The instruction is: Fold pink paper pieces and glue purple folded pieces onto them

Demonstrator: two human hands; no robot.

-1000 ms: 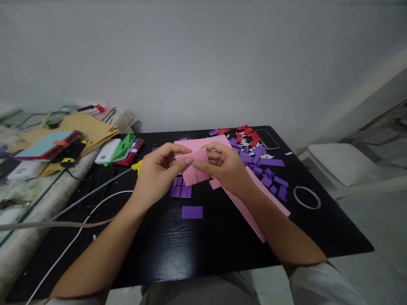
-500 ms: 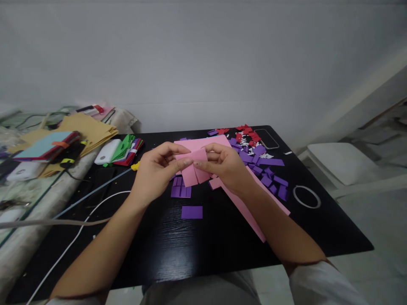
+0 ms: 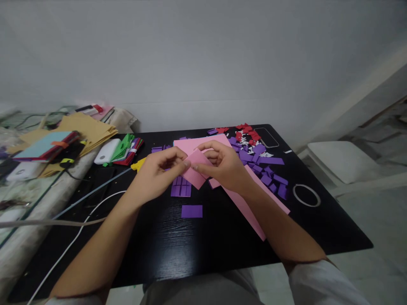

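In the head view, the grip of your left hand and right hand pinches the small pink paper above the table; creased purple pieces lie nearby, apparently done, while the pink one looks partly folded, perhaps unfinished; since half a second ago it has turned, one corner now pointing towards you.

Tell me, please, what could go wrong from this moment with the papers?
The small pink paper is held between the left hand and right hand, so uneven pressure might bend it wrongly. The right forearm crosses the long pink sheet in this view, so a move could perhaps shift it. Loose purple pieces lie near the right hand and might scatter if brushed.
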